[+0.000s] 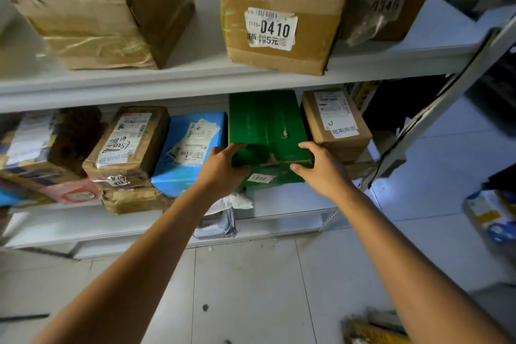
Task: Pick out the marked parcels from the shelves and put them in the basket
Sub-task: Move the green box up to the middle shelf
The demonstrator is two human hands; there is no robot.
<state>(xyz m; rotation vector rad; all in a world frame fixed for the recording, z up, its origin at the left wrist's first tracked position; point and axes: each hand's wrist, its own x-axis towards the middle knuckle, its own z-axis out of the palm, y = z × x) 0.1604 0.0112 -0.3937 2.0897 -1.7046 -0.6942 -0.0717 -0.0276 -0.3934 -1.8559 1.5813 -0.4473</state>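
The left grip [223,173] clasps the near left corner of the green parcel [265,126]. The right grip [321,173] clasps its near right corner, fingers curled over the top edge. The parcel lies on the lower shelf [293,201], its long axis running from 6 to 12 o'clock, away from both grips. A blue parcel [190,148] sits just beside it at 9 and a brown parcel [335,126] at 3. It likely needs a straight draw toward 6, and both grips are equally near.

Centre parcel [266,126] on lower shelf [284,200], neighbour parcel [192,148] just left, end box [335,123] just right, 0410 box [279,25] above.
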